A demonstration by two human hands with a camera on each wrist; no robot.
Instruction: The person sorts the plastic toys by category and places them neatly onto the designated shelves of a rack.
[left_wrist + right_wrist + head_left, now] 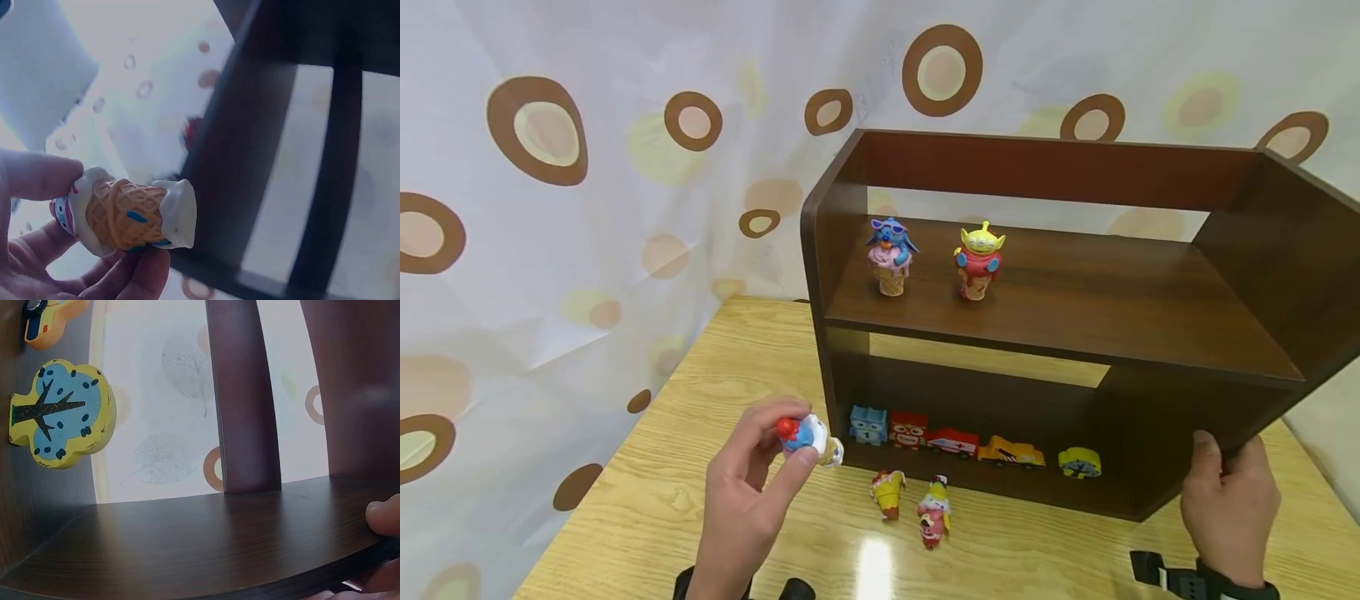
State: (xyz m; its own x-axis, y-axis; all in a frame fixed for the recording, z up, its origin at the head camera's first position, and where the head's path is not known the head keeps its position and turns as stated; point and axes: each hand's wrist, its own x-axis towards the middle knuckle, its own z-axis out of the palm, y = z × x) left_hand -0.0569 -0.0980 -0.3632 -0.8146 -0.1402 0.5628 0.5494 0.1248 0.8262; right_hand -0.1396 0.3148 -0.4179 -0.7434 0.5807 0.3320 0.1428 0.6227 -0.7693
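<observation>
My left hand (752,492) pinches a small ice-cream-cone figurine (812,435) with a blue and red top, tilted sideways just left of the dark wooden shelf (1135,292). In the left wrist view the figurine's waffle cone (134,215) and white base show, with thumb and fingers around its top end. My right hand (1232,508) grips the shelf's lower right side panel. The right wrist view shows the thumb (384,515) on that panel (187,544). On the upper level stand a blue-eared cone figurine (891,258) and a yellow-headed, three-eyed one (977,262).
The lower level holds a blue owl block (868,425), a red owl block (908,430), a red-and-white vehicle (953,442), a yellow vehicle (1011,452) and a tree block (1079,462). A yellow figurine (888,493) and a pink-and-yellow figurine (934,512) lie on the table (647,508) in front.
</observation>
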